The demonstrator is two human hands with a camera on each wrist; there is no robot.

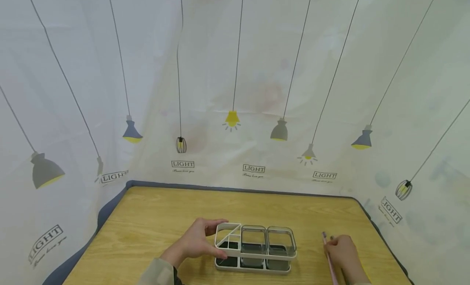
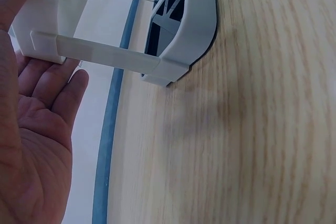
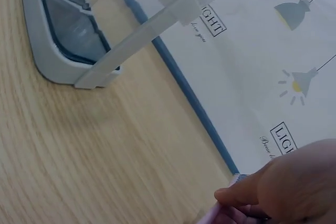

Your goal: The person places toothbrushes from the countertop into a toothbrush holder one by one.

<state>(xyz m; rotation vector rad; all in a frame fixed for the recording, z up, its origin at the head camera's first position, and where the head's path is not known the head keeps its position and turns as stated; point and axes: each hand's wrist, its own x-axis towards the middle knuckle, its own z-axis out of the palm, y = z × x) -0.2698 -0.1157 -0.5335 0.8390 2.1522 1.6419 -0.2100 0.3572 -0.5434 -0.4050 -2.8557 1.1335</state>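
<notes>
A white toothbrush holder (image 1: 257,255) with an upper frame and a lower base stands on the table. Thin dividers split its left section, and two clear cups (image 1: 280,228) sit in the middle and right sections. My left hand (image 1: 196,240) grips the upper frame at the left end, thumb in front and fingers behind, as the left wrist view (image 2: 42,145) also shows. To the right of the holder, apart from it, my right hand (image 1: 343,254) pinches a pink toothbrush (image 1: 332,268), head up. A second slim, dark-tipped stick (image 1: 332,237) shows beside it, mostly hidden by the hand.
The wooden table (image 1: 183,203) has a dark blue edge (image 1: 242,190) at the back. A pale curtain (image 1: 213,72) printed with hanging lamps surrounds it on the back and both sides. Table surface separates the holder from my right hand.
</notes>
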